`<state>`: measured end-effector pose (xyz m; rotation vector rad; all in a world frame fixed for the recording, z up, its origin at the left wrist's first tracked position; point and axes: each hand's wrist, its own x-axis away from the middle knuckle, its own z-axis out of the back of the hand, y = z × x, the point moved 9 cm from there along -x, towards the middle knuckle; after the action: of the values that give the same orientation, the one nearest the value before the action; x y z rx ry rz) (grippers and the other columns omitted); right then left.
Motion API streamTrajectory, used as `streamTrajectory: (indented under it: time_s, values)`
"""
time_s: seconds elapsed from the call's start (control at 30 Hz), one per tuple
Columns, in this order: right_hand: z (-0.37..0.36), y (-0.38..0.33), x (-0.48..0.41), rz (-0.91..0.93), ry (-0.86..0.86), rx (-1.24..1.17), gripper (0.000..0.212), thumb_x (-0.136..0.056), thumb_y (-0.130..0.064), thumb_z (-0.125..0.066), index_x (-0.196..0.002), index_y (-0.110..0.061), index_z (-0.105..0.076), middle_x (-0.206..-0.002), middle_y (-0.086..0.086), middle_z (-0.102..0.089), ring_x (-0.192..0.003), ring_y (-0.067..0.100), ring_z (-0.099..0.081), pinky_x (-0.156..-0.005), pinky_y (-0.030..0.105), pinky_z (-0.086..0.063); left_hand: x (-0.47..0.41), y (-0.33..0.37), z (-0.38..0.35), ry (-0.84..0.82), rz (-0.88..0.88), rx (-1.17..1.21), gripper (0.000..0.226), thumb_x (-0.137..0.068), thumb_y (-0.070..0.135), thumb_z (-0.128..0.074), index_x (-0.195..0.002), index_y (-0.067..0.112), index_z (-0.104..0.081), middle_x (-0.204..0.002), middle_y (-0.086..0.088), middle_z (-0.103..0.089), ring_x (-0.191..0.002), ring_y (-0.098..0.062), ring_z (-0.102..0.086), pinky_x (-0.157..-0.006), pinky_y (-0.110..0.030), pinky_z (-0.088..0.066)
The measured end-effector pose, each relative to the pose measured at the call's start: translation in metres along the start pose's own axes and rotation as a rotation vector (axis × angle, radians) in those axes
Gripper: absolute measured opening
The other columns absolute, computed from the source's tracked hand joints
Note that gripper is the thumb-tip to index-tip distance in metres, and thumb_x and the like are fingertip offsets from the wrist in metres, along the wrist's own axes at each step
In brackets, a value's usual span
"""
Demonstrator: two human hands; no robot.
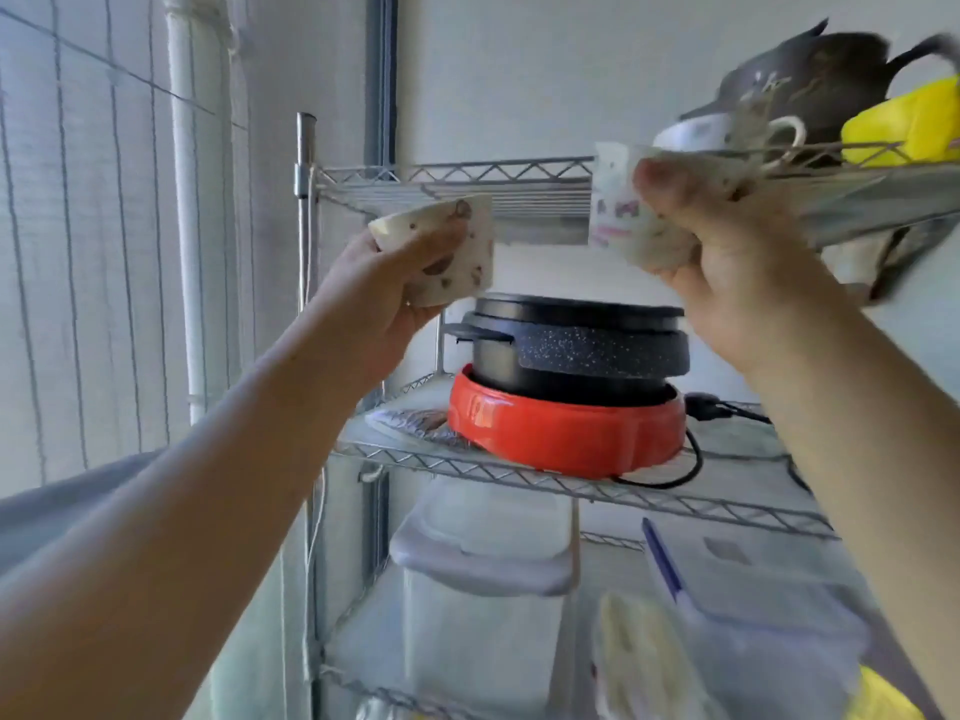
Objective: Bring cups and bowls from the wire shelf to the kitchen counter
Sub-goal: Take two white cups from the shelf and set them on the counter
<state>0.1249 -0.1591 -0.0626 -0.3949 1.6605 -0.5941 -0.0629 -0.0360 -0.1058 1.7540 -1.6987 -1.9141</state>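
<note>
My left hand (384,298) grips a cream cup with brown spots (457,252), tilted on its side in front of the wire shelf's top tier (467,181). My right hand (727,272) holds a white cup with pink and purple print (615,210), just off the top tier's front edge. A white mug with a handle (727,132) still stands on the top tier, to the right of my right hand. Behind it lies a dark brown vessel (810,75). The view is motion-blurred on the right side.
A yellow object (904,122) sits on the top tier at far right. The middle tier (519,475) carries a black pot (571,345) on a red cooker base (566,433) with a black cable. Clear plastic lidded boxes (483,563) fill the tier below. A window with white curtain is at left.
</note>
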Motion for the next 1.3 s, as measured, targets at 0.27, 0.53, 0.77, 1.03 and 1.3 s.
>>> streamTrajectory:
  time_s: [0.27,0.53,0.77,1.03,1.3]
  values:
    - [0.054,0.081,0.165,-0.241,0.098,0.118,0.045,-0.063,-0.025,-0.084,-0.104,-0.014,-0.066,-0.092,0.003,-0.07,-0.092,0.021,-0.067,-0.075,0.039,-0.056,0.124,-0.141,-0.014,-0.189,0.32,0.04,0.045,-0.072,0.019,-0.079,-0.114,0.011,-0.067,-0.105,-0.011,-0.07,-0.104,-0.026,-0.066,-0.089,-0.041,-0.056]
    - [0.12,0.109,0.338,-0.468,0.416,0.286,0.068,-0.054,-0.023,-0.087,-0.114,-0.021,-0.056,-0.104,-0.008,-0.07,-0.097,0.008,-0.066,-0.075,0.024,-0.054,0.237,-0.245,-0.062,-0.302,0.559,0.063,0.096,-0.055,0.032,-0.091,-0.135,0.002,-0.046,-0.121,-0.021,-0.064,-0.116,-0.036,-0.06,-0.095,-0.047,-0.051]
    - [0.159,0.072,0.465,-0.631,0.653,0.386,0.071,-0.05,-0.016,-0.086,-0.113,-0.027,-0.055,-0.102,-0.011,-0.069,-0.094,0.005,-0.066,-0.071,0.022,-0.055,0.326,-0.311,-0.13,-0.495,0.711,0.07,0.089,-0.057,0.042,-0.089,-0.132,0.009,-0.051,-0.117,-0.01,-0.07,-0.11,-0.027,-0.065,-0.085,-0.043,-0.056]
    - [0.205,-0.021,0.602,-0.731,1.025,0.537,0.078,-0.051,0.005,-0.082,-0.116,-0.028,-0.054,-0.098,-0.018,-0.071,-0.094,0.002,-0.068,-0.072,0.017,-0.055,0.424,-0.343,-0.246,-0.845,0.831,0.099,0.082,-0.052,0.034,-0.088,-0.127,0.027,-0.054,-0.116,-0.002,-0.068,-0.106,-0.012,-0.066,-0.079,-0.016,-0.053]
    - [0.237,-0.147,0.728,-0.834,1.356,0.766,0.081,-0.038,-0.035,-0.084,-0.111,-0.047,-0.051,-0.094,-0.036,-0.061,-0.094,-0.016,-0.059,-0.059,0.007,-0.052,0.521,-0.353,-0.395,-1.186,0.927,0.108,0.083,-0.048,0.031,-0.091,-0.122,0.037,-0.053,-0.114,0.006,-0.068,-0.106,-0.014,-0.066,-0.076,-0.019,-0.054]
